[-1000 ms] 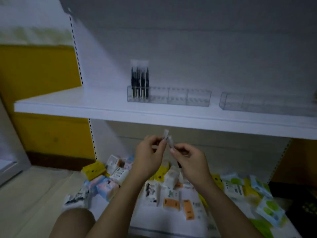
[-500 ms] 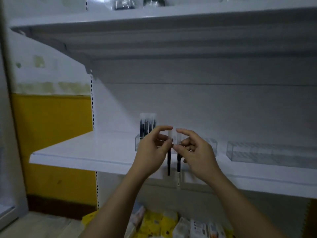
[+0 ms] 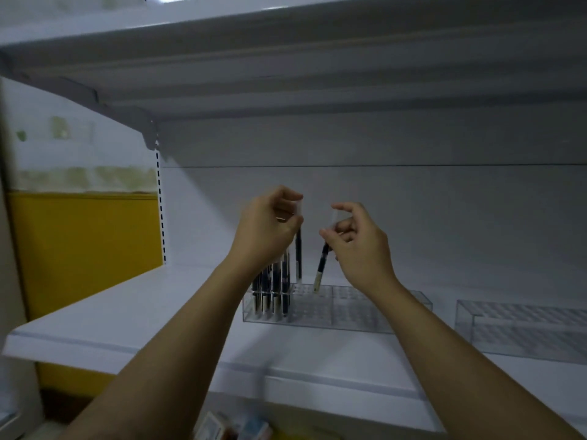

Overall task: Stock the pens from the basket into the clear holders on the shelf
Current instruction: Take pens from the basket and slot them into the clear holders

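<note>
Hands each pinching one slim black white-capped pen, tips down, directly over clear gridded plastic holder.

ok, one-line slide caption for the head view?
Left hand and right hand each lower a pen over the clear holder on the white shelf, beside pens already stocked.

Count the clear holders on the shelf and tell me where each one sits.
2. One clear holder sits mid-shelf below the hands, with pens standing at its left end. The second holder sits to its right, cut off by the frame edge; more could lie beyond view.
</note>
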`<state>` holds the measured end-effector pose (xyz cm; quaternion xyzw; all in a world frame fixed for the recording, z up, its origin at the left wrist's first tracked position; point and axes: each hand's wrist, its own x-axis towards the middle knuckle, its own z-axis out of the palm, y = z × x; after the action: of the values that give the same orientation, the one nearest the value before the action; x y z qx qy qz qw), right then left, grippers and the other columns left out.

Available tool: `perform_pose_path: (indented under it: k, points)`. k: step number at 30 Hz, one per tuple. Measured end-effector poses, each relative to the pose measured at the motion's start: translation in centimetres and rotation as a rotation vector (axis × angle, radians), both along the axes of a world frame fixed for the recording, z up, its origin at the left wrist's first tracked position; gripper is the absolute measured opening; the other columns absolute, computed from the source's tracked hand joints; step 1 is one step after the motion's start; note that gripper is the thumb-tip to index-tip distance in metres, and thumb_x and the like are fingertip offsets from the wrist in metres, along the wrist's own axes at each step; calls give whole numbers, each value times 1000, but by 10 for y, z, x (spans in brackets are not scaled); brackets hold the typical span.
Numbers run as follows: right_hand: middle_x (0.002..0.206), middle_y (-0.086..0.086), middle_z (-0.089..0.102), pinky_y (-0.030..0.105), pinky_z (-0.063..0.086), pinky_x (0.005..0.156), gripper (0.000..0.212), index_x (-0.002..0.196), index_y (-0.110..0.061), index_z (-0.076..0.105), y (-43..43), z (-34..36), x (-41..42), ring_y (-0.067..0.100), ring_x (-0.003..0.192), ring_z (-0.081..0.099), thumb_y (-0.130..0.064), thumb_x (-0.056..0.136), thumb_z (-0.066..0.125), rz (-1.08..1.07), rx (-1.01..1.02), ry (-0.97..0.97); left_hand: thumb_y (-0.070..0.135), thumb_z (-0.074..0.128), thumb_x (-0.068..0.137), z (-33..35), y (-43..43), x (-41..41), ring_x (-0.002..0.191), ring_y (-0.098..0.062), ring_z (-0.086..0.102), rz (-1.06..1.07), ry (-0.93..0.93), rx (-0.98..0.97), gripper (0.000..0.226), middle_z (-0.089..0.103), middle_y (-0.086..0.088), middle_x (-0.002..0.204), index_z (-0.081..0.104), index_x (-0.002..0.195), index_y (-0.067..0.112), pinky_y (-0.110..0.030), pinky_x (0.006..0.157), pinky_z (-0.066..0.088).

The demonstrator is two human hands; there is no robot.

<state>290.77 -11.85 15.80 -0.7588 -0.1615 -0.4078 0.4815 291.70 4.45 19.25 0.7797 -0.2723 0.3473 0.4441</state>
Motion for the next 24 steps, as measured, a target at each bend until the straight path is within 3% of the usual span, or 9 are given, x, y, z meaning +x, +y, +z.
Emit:
perform_pose_path:
  k: [4, 10, 14, 17, 20, 24]
  points:
    - [77, -11, 57, 22, 51, 66, 34, 118, -28, 56, 4, 2, 25, 0, 61, 54, -23, 87, 70, -20, -39, -11, 15, 67, 88, -2, -4, 22, 88, -6, 64, 28, -10, 46, 24, 65, 6, 96, 64, 111, 19, -22, 83, 54]
    - [77, -12, 58, 14, 48, 62, 35, 117, -28, 57, 3, -4, 49, -3, 63, 55, -22, 86, 71, -12, -10, -20, 17, 68, 87, -9, -3, 39, 84, -4, 65, 37, 9, 46, 22, 69, 5, 94, 65, 109, 21, -21, 79, 56]
    - [76, -10, 61, 20, 52, 67, 34, 113, -32, 59, 1, -16, 52, 2, 63, 58, -21, 84, 73, 42, -9, 35, 19, 67, 88, -13, -3, 43, 82, -2, 65, 35, 19, 107, 19, 68, 10, 89, 65, 106, 23, -24, 80, 56]
    - [88, -11, 64, 24, 53, 76, 35, 119, -34, 60, -2, -24, 46, 4, 77, 62, -26, 87, 70, 36, -198, 120, 26, 65, 88, -21, -5, 47, 88, -6, 63, 149, -31, 282, 15, 64, 19, 87, 66, 103, 25, -34, 88, 52]
    - [98, -12, 61, 30, 53, 83, 52, 137, -46, 41, -6, -29, 39, 8, 90, 61, -29, 92, 62, 0, -408, 210, 33, 62, 88, -22, -5, 49, 100, -12, 58, 224, -57, 358, 14, 57, 25, 89, 64, 102, 30, -46, 96, 44]
    - [98, -13, 61, 29, 53, 81, 67, 143, -56, 19, -8, -32, 32, 8, 87, 60, -29, 95, 57, -25, -509, 279, 33, 63, 88, -21, -5, 49, 91, -7, 62, 202, -34, 345, 11, 61, 23, 85, 66, 99, 30, -45, 93, 48]
